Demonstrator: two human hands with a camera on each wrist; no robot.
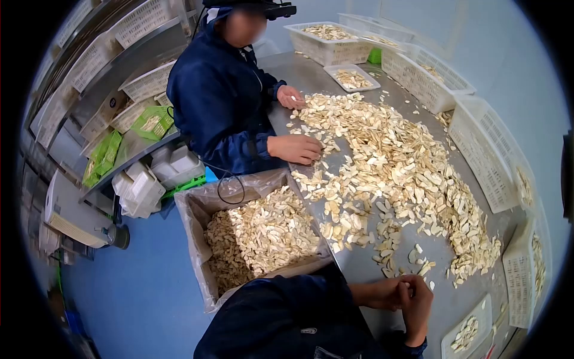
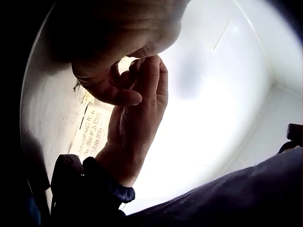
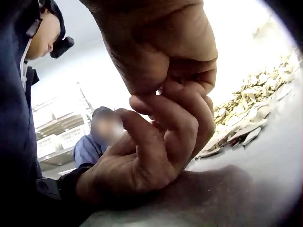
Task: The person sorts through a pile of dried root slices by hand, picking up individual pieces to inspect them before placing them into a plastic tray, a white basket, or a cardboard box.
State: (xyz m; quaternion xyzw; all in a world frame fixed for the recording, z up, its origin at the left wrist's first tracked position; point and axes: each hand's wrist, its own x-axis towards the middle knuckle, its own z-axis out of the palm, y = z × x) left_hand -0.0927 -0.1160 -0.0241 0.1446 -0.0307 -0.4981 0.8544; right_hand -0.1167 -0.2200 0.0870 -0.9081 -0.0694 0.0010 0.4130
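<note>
My left hand (image 1: 381, 294) and right hand (image 1: 417, 308) meet over the near edge of the metal table, fingers curled and fingertips together. A small pale slice (image 1: 410, 291) shows between them, mostly hidden by the fingers. In the left wrist view the right hand (image 2: 137, 106) reaches up with bent fingers under the left palm. The right wrist view has the left hand (image 3: 151, 146) below, its curled fingers touching the right hand (image 3: 156, 47). Just beyond both hands lies a broad pile of pale dried slices (image 1: 394, 155).
A lined box of slices (image 1: 269, 233) stands at the table's left edge. Across the table another person (image 1: 221, 102) has both hands at the pile. White baskets (image 1: 484, 149) line the far and right sides; a small white tray (image 1: 469, 332) with slices lies at right.
</note>
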